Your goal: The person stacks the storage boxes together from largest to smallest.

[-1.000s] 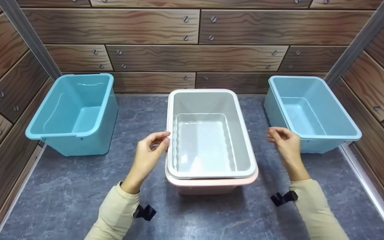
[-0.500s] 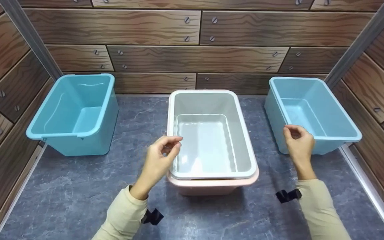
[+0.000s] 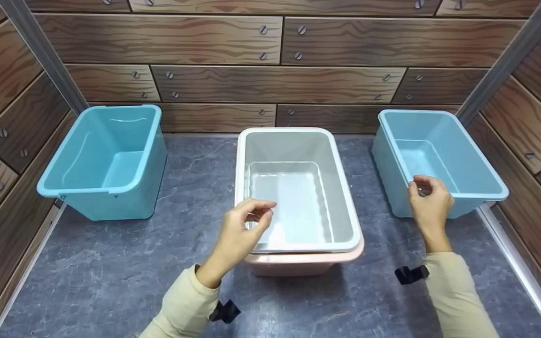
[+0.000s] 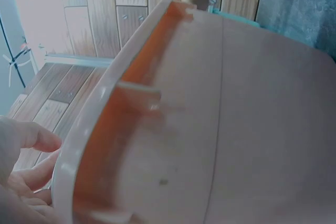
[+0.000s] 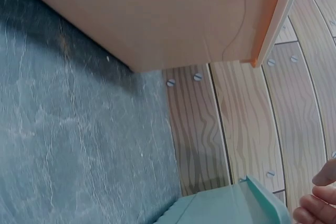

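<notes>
My left hand [image 3: 243, 224] hovers over the near left part of a light grey plastic bin [image 3: 301, 246], fingers loosely bent and holding nothing. That bin sits nested in a pink bin [image 3: 294, 269], whose rim shows below it. In the left wrist view, the left fingers [image 4: 42, 139] are beside the pink bin's rim [image 4: 79, 129]. My right hand [image 3: 432, 206], also holding nothing, is over the near left corner of the right blue bin [image 3: 479, 195]. Only fingertips [image 5: 317, 208] of it show in the right wrist view, beside the blue bin [image 5: 220, 206]; whether they touch it I cannot tell.
A teal bin [image 3: 111, 206] stands at the left. Wood-print walls [image 3: 214, 40] enclose the back and sides, with grey metal strips [image 3: 519, 44] at the corners. The surface is dark grey and marbled [image 3: 111, 272].
The left hand has moved right, from beside the grey bin's left rim to above its inside. Rightward too, the right hand has shifted to the blue bin's near corner. The bins have stayed put.
</notes>
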The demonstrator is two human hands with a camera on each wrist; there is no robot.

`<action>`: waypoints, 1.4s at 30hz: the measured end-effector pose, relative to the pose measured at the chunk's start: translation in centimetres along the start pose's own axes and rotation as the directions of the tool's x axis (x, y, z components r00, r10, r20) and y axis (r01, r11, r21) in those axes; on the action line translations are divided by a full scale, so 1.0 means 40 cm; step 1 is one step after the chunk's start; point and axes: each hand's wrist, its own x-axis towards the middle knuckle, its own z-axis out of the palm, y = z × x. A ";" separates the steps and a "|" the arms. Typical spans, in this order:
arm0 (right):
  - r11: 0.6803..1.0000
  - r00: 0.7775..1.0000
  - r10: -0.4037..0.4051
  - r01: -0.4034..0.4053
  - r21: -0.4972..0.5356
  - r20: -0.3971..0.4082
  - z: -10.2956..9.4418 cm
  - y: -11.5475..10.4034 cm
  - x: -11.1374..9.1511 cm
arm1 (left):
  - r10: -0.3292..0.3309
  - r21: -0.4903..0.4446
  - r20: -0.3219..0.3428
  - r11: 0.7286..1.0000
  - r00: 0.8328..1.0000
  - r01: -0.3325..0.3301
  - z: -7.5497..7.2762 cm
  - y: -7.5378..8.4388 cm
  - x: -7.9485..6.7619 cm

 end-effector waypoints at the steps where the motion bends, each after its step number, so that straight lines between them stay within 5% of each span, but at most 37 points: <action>1: 1.000 1.000 0.001 -0.001 -0.007 0.000 0.000 0.002 0.001 | 0.010 -0.002 0.005 1.000 1.000 -0.010 0.005 0.000 -0.001; 12: 0.994 0.996 -0.020 0.030 -0.105 0.092 -0.004 0.026 0.003 | 0.074 0.008 0.071 0.997 0.995 -0.075 0.047 0.017 -0.013; 22: 0.975 0.978 0.040 0.006 -0.222 0.202 -0.006 0.028 0.010 | 0.123 -0.026 0.214 0.992 0.969 -0.121 0.099 0.047 -0.028; 42: 0.977 0.974 -0.009 0.057 -0.204 0.225 -0.003 0.018 -0.005 | 0.229 -0.090 0.284 0.973 0.931 -0.212 0.154 0.064 -0.056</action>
